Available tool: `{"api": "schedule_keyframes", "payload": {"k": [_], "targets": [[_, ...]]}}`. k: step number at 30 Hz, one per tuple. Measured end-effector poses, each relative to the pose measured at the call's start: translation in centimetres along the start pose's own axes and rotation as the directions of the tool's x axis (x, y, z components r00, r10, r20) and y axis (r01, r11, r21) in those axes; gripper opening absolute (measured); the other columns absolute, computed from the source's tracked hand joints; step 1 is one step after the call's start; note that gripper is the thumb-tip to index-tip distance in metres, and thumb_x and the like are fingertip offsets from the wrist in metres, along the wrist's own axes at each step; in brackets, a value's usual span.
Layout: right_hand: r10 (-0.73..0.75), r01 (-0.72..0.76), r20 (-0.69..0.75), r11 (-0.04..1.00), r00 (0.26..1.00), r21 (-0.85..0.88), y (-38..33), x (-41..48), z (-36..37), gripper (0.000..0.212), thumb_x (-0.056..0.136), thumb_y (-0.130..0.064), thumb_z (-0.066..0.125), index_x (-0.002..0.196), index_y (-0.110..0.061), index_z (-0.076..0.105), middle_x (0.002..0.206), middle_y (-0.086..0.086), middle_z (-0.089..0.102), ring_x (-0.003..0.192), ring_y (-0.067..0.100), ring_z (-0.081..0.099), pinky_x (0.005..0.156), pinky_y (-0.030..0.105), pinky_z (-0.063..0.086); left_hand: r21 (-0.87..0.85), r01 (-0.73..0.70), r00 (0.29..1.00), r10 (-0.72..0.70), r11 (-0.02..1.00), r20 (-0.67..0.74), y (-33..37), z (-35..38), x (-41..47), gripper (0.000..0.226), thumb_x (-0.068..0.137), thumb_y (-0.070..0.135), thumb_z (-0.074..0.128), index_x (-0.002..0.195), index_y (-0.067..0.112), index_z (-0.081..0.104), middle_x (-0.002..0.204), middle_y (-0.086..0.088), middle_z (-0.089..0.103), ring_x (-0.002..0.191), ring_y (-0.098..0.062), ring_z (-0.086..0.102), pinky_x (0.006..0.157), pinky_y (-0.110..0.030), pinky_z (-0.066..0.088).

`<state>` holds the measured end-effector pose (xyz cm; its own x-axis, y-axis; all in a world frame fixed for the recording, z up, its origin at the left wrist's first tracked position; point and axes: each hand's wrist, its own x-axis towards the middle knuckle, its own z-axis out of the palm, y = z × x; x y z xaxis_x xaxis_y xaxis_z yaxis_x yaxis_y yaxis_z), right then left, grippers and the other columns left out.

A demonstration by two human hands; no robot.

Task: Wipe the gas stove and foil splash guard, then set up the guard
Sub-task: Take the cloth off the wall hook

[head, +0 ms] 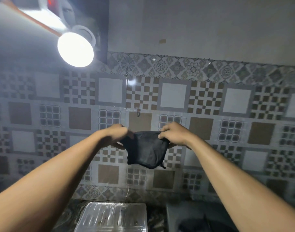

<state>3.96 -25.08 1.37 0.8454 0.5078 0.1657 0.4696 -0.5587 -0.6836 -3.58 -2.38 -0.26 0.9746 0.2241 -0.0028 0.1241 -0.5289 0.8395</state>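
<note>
With both hands, left (117, 134) and right (172, 133), we pinch a dark cloth (146, 149) stretched before the tiled wall (173, 96), above the worktop (71, 216).

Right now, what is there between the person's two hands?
In the head view, a dark cloth spans the gap: the left hand grips one top corner, the right hand the other, with the tiled wall behind.

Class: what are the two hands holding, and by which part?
A dark cloth, stretched between left hand and right hand, each pinching an upper corner.
</note>
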Motion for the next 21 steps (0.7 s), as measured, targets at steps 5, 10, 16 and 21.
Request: {"api": "schedule_keyframes", "payload": {"k": [5,10,16,21], "targets": [[0.182,-0.178,0.066,0.981,0.981,-0.073,0.5,-3.1,0.0,0.011,0.083,-0.01,0.062,0.08,0.0,0.066,0.08,0.018,0.065,0.069,0.029,0.07,0.068,0.045,0.063,0.07,0.128,0.979,-0.137,0.989,0.148,0.6,2.2,-2.1,0.024,0.088,0.021,0.065,0.104,0.004,0.07,0.102,-0.011,0.074,0.091,-0.026,0.072,0.074,-0.032,0.06],[0.273,-0.263,0.113,0.96,0.955,-0.098,2.1,-5.9,0.7,0.023,0.086,-0.015,0.064,0.1,0.003,0.068,0.103,0.019,0.071,0.082,0.03,0.075,0.07,0.044,0.063,0.031,0.189,0.958,-0.192,0.981,0.215,1.3,6.0,-3.6,0.021,0.087,0.017,0.065,0.101,0.003,0.07,0.085,-0.009,0.077,0.079,-0.022,0.074,0.08,-0.035,0.061],[0.224,-0.244,0.151,0.96,0.963,0.136,5.4,-7.9,-0.1,0.021,0.088,-0.024,0.066,0.092,-0.004,0.069,0.088,0.013,0.073,0.081,0.024,0.075,0.071,0.038,0.063,-0.236,0.251,0.916,-0.151,0.939,0.373,3.7,11.0,-5.5,0.035,0.096,0.022,0.044,0.092,-0.004,0.067,0.084,-0.019,0.076,0.081,-0.027,0.075,0.097,-0.044,0.052],[0.119,-0.122,0.074,0.991,0.99,0.047,9.4,-8.4,-1.7,0.043,0.076,-0.048,0.078,0.076,-0.006,0.067,0.078,0.002,0.067,0.067,0.014,0.066,0.058,0.025,0.055,-0.313,0.28,0.921,-0.162,0.908,0.355,4.5,14.6,-5.6,0.054,0.096,0.035,0.027,0.109,0.008,0.072,0.114,-0.01,0.074,0.102,-0.025,0.065,0.086,-0.039,0.047]]}}
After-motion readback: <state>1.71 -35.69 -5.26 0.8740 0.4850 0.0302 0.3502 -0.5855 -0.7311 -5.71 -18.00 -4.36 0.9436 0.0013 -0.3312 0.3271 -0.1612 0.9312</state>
